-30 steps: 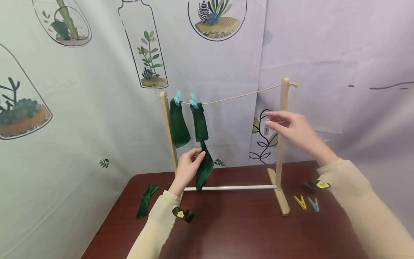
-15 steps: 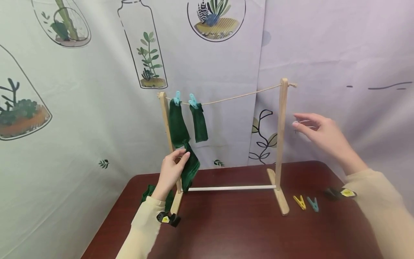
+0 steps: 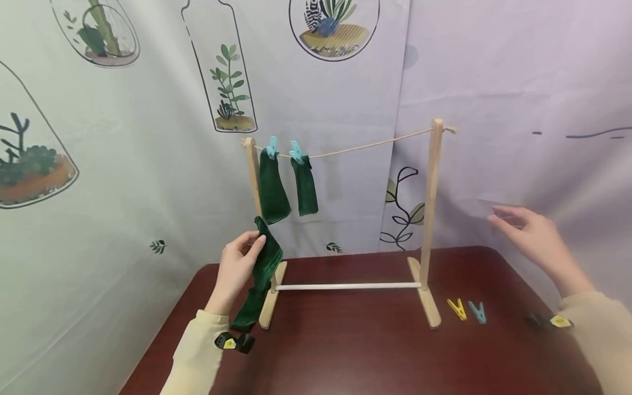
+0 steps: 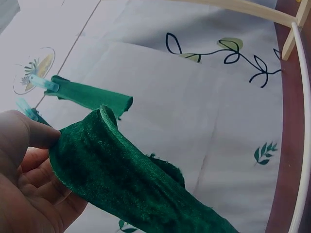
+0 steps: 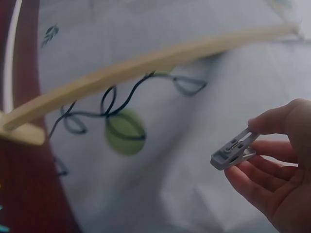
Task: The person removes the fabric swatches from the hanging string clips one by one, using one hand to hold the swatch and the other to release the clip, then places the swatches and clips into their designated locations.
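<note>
Head view: the left hand (image 3: 237, 267) pinches a green cloth (image 3: 259, 280) in front of the left post of the wooden rack (image 3: 431, 219), below two cloths (image 3: 288, 184) pegged to the string (image 3: 365, 145); the right hand (image 3: 535, 238) is raised right of the rack, above two pegs (image 3: 466, 310) on the table (image 3: 370, 351). Left wrist view: thumb and fingers (image 4: 29, 165) clamp the cloth's folded top. Right wrist view: thumb and fingers (image 5: 265, 172) pinch a grey peg (image 5: 233, 150), clear of the rack post

No legible text or labels anywhere
</note>
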The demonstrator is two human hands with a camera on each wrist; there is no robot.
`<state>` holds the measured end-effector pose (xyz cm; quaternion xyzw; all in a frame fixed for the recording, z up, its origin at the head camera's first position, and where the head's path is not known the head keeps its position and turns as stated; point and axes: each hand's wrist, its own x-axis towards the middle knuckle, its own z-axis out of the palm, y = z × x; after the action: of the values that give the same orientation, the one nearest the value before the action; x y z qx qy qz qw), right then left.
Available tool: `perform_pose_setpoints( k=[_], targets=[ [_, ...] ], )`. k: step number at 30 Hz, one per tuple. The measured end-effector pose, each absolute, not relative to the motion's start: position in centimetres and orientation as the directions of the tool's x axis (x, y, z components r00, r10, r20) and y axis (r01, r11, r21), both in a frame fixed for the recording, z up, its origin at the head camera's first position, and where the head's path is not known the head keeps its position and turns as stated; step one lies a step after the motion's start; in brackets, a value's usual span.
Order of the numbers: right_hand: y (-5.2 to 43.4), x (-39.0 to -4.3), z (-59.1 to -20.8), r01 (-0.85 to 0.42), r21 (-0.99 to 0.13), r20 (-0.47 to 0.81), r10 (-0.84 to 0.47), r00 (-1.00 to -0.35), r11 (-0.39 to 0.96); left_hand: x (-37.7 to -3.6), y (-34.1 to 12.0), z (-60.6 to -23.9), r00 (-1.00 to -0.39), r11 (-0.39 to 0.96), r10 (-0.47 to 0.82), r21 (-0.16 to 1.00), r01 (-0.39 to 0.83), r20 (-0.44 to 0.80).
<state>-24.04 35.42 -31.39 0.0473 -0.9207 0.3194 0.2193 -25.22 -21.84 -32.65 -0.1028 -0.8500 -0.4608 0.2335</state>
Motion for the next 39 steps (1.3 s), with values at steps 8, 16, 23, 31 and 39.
perform_pose_setpoints(
  k=[8,16,23,31,39],
  targets=[
    [37.9,-24.0,-35.9,-0.155,-0.553,0.381,0.084,-0.921,0.819,-24.9,-23.1,-34.0,-0.890,0.591,-0.044,0.730,0.342,0.453],
    [39.2,-24.0,-40.0,-0.142,-0.553,0.329,0.058,-0.943,0.821,-24.3,-23.8,-34.6,-0.898,0.601,-0.046,0.730,0.325,0.438],
    [40.2,-23.5,-43.8,-0.154,-0.538,0.297,0.014,-0.955,0.829,-23.7,-24.4,-34.8,-0.907,0.618,-0.062,0.729,0.293,0.417],
    [40.5,-22.7,-46.9,-0.068,-0.511,0.138,0.004,-0.990,0.857,-23.4,-25.2,-35.3,-0.909,0.630,-0.055,0.721,0.290,0.414],
    [40.5,-23.0,-48.2,-0.024,-0.506,0.015,-0.018,-1.000,0.862,-22.3,-27.3,-35.5,-0.906,0.659,-0.112,0.713,0.239,0.407]
  ],
)
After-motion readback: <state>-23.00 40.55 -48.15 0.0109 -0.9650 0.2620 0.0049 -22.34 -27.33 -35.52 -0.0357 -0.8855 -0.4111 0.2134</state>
